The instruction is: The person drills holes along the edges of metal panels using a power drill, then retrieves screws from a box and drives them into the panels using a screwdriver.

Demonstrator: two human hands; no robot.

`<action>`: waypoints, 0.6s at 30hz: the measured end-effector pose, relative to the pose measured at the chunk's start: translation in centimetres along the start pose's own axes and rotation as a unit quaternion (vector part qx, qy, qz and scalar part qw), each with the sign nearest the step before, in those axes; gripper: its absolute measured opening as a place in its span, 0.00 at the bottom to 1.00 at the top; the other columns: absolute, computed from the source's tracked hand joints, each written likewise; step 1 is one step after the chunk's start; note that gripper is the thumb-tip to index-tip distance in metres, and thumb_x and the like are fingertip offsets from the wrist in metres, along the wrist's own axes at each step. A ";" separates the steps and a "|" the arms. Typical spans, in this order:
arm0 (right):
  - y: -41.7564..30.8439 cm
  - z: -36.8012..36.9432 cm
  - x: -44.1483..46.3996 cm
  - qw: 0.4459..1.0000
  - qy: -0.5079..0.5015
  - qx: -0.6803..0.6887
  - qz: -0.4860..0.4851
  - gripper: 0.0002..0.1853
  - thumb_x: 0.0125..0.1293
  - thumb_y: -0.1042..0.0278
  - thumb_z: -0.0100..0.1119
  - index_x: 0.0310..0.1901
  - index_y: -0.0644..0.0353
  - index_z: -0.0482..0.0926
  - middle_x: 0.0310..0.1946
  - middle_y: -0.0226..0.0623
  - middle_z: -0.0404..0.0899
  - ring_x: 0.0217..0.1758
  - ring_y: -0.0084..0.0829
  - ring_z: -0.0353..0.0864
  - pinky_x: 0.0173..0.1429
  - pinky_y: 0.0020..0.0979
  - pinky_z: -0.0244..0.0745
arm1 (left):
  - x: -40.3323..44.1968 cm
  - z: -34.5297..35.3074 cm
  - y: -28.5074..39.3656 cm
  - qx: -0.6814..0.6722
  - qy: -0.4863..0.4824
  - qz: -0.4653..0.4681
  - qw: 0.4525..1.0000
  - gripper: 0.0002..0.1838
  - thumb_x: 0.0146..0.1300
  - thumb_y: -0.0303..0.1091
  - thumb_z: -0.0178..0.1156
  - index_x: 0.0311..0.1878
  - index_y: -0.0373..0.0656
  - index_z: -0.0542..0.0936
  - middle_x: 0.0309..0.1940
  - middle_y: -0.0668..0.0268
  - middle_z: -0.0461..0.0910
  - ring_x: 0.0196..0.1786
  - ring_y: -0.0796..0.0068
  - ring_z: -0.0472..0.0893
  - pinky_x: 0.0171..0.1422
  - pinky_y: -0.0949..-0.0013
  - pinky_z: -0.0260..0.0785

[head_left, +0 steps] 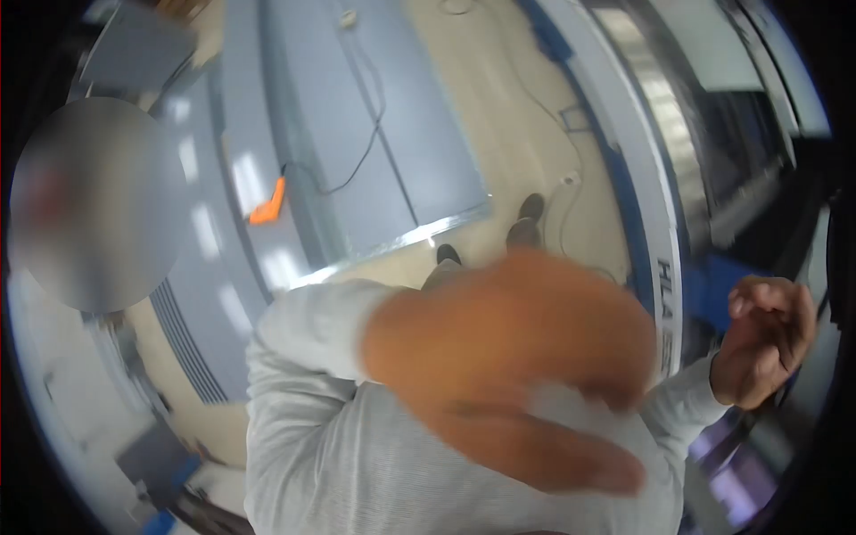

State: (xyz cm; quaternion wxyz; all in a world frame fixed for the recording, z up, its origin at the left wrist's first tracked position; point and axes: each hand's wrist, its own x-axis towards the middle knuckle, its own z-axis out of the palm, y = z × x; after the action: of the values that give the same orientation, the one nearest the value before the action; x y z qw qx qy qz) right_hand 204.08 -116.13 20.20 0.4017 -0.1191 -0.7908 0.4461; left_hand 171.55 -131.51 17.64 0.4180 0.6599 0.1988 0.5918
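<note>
Large and blurred in the middle of the head view, my left hand [508,348] reaches across in front of my grey-sleeved body, its back towards me. Its thumb stands apart from the bent fingers, and nothing shows between them. Over at the right, my right hand [767,343] is raised with its palm partly turned to view and its fingers loosely curled. I see nothing in it. Closest to that hand is a long white machine edge [667,267] with dark lettering, partly hidden by my left hand.
An orange angled handheld tool [270,205] with a dark cord lies on a grey surface beside large grey panels [348,107]. A dark machine opening [736,152] is at the right. Cables cross the beige floor [526,116] near my feet [528,218]. A blurred person [98,205] is at the left.
</note>
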 end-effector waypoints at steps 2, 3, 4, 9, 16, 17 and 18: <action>6.6 0.4 0.8 0.993 0.070 0.026 0.093 0.36 0.74 0.54 0.65 0.73 0.74 0.71 0.51 0.53 0.86 0.45 0.36 0.83 0.52 0.36 0.80 | 1.2 0.4 -1.7 -0.067 0.034 -0.037 0.996 0.24 0.61 0.51 0.80 0.31 0.43 0.79 0.25 0.68 0.79 0.26 0.71 0.80 0.29 0.68 0.69; 9.3 0.2 0.7 0.983 0.091 0.013 0.157 0.35 0.73 0.57 0.67 0.73 0.75 0.71 0.51 0.53 0.87 0.47 0.35 0.85 0.54 0.36 0.80 | 2.0 0.2 -2.3 -0.094 0.073 -0.041 0.992 0.25 0.60 0.51 0.81 0.29 0.43 0.79 0.24 0.68 0.78 0.25 0.71 0.79 0.28 0.68 0.69; 11.3 0.6 1.8 0.972 0.081 0.013 0.220 0.33 0.72 0.58 0.68 0.71 0.74 0.74 0.50 0.51 0.88 0.47 0.34 0.86 0.54 0.34 0.81 | 3.3 -0.1 -3.3 -0.112 0.113 -0.035 0.987 0.26 0.57 0.53 0.83 0.28 0.44 0.77 0.22 0.70 0.77 0.23 0.74 0.77 0.25 0.69 0.66; 23.1 0.2 10.0 0.952 -0.108 0.065 0.280 0.25 0.64 0.77 0.72 0.64 0.70 0.82 0.49 0.43 0.88 0.47 0.30 0.86 0.57 0.32 0.80 | 10.6 -2.9 -10.2 -0.189 0.270 -0.027 0.944 0.30 0.52 0.55 0.87 0.25 0.45 0.76 0.20 0.73 0.73 0.21 0.78 0.73 0.24 0.71 0.61; 32.5 -4.1 24.9 0.949 -0.274 -0.013 0.154 0.24 0.63 0.76 0.74 0.62 0.65 0.84 0.46 0.42 0.88 0.44 0.29 0.85 0.54 0.31 0.80 | 24.8 -10.6 -15.1 -0.127 0.179 -0.011 0.976 0.30 0.54 0.56 0.86 0.25 0.44 0.76 0.21 0.72 0.75 0.22 0.78 0.75 0.26 0.72 0.62; 32.9 -4.9 26.7 0.947 -0.288 -0.027 0.139 0.24 0.63 0.76 0.74 0.62 0.65 0.85 0.46 0.42 0.89 0.44 0.29 0.85 0.54 0.31 0.80 | 26.1 -11.3 -15.2 -0.122 0.140 -0.051 0.981 0.29 0.55 0.56 0.85 0.28 0.44 0.77 0.24 0.70 0.77 0.25 0.76 0.77 0.28 0.71 0.65; 33.3 -5.7 28.5 0.945 -0.302 -0.041 0.122 0.24 0.63 0.76 0.74 0.62 0.64 0.85 0.45 0.42 0.89 0.44 0.29 0.85 0.53 0.31 0.80 | 26.7 -13.2 -15.4 -0.090 0.047 -0.122 0.987 0.28 0.57 0.57 0.83 0.34 0.42 0.81 0.30 0.65 0.81 0.32 0.72 0.82 0.34 0.68 0.71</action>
State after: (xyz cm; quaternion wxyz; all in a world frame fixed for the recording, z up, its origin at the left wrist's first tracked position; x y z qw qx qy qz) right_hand 184.19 -77.96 10.19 0.0815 -0.0909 -0.8719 0.4741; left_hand 168.51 -98.32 21.28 0.5351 0.5621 0.2433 0.5818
